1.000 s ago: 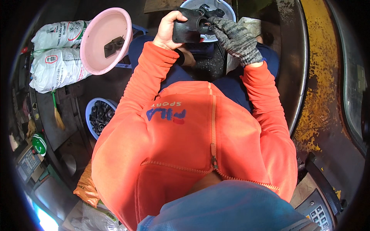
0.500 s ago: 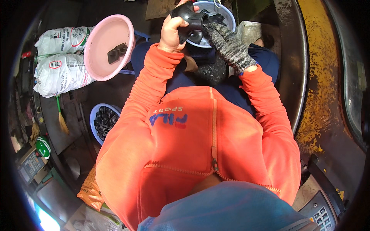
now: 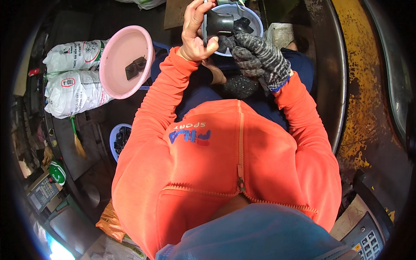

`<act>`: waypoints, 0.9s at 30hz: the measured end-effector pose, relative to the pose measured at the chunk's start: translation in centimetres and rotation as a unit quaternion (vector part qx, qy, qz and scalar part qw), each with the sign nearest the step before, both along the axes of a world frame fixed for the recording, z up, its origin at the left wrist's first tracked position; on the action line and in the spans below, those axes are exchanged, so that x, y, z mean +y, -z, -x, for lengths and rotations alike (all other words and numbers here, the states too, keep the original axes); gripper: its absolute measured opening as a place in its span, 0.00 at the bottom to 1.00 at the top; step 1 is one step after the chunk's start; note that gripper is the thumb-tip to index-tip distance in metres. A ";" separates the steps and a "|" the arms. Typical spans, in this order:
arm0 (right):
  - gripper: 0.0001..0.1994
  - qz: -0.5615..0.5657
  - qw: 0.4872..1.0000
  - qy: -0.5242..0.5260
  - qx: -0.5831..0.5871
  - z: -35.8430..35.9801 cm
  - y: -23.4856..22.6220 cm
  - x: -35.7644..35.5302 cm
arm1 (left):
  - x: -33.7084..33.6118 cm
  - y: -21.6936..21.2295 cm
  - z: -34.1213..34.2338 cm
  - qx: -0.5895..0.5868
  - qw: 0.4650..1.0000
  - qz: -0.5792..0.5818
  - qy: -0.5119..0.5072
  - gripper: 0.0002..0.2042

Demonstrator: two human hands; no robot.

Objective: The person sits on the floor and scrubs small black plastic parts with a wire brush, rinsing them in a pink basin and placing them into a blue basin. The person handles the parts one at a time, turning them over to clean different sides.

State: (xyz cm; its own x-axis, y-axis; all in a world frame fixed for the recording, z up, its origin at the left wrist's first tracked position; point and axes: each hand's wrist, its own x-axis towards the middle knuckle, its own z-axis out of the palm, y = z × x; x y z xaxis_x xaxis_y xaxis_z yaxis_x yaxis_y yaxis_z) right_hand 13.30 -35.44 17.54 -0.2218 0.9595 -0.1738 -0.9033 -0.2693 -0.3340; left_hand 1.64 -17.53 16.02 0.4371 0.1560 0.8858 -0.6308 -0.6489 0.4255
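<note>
Holding a dark part up over my lap

My bare left hand wraps tight around the black flanged part, and my gloved right hand pinches its far end above the blue bowl. I think I'm cleaning it; next, turn it slowly. A pink bowl and white sacks sit left, on a dark, cluttered floor.

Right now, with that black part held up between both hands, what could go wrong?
The bare left hand grips the black part while the gloved right hand works at its end; a slip could hurt the unprotected fingers. The part is held above the lap, partly over the white bowl, so it may drop. The pink bowl sits tilted and might tip.
</note>
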 end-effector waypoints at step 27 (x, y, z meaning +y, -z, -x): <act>0.20 -0.175 0.367 0.133 -0.904 -4.1 2.3 2.4 | -0.3 4.0 2.7 0.182 0.656 0.658 0.322 0.32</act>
State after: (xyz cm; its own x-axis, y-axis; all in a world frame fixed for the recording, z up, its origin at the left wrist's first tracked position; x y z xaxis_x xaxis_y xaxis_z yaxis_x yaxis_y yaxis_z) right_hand 17.37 -33.07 15.23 0.0618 0.9395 0.3370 0.9009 0.0928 -0.4240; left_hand -1.04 -17.82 12.00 0.9329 0.3600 -0.0128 -0.2945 0.7826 0.5484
